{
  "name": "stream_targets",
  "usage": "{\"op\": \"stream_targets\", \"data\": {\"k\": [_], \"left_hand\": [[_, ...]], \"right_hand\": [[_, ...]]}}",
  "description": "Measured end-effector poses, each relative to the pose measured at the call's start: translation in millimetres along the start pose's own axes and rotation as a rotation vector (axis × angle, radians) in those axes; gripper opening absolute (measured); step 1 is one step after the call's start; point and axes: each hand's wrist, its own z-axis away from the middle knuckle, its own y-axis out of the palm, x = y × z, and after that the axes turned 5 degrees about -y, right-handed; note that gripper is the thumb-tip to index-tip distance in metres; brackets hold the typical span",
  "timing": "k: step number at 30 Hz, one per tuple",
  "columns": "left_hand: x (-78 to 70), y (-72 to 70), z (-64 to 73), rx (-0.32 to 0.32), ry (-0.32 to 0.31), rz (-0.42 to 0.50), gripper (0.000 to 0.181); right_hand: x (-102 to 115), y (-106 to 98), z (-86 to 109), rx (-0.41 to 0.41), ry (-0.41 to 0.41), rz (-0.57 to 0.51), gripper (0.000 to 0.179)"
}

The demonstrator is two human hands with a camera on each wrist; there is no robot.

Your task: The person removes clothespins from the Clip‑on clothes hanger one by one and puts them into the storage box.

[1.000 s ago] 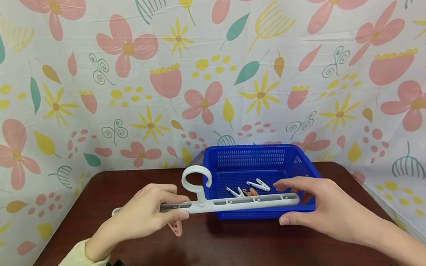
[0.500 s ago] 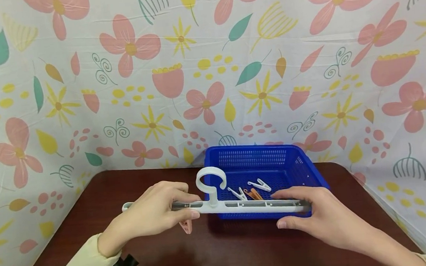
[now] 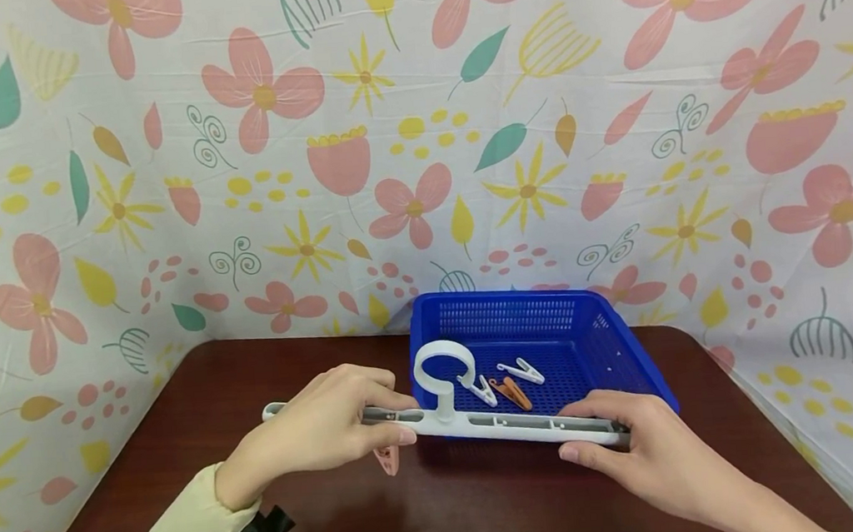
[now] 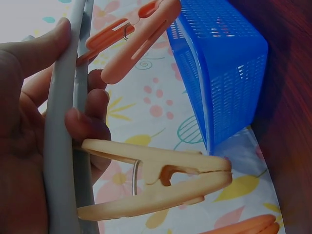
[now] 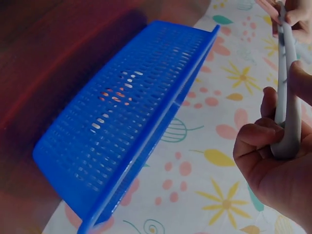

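Note:
A white plastic hanger with a round hook is held level above the table, its right end slightly lower. My left hand grips the bar left of the hook, thumb in front. At the right end, my right hand pinches the bar between thumb and fingers. Below the bar, beside the left hand, hangs a pink clothespin. The left wrist view shows a salmon clothespin and a tan clothespin at the bar, plus part of an orange clothespin at the lower edge.
Behind the hanger a blue perforated basket stands on the dark brown table. Inside lie a white clothespin, another white clothespin and an orange clothespin. A flowered cloth surrounds the table.
The hanger has shifted right and a little down, its right end dipping. My right hand, earlier around the end with its fingers apart, now holds it. My left hand has moved right with the bar.

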Motion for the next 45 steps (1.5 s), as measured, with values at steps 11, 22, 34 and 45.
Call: {"op": "stream_targets", "data": {"k": [11,22,34,45], "left_hand": [[-5.4,0.7,-5.3,0.028,-0.058,0.018,0.019],[-1.9,-4.0,6.8,-0.169,-0.108,-0.066,0.027],[8.1,4.3,35.3,-0.805,-0.137,0.049,0.053],[20.4,32.9,53.3,-0.980,-0.296,0.343,0.067]], "right_hand": [[-4,4,7.9,-0.098,-0.062,0.018,0.031],[-13,4,19.5,-0.187,-0.096,0.023,0.039],[-18,1,31.6,-0.250,-0.035,0.016,0.040],[-16,-1,37.7,-0.290,0.020,0.007,0.038]]}}
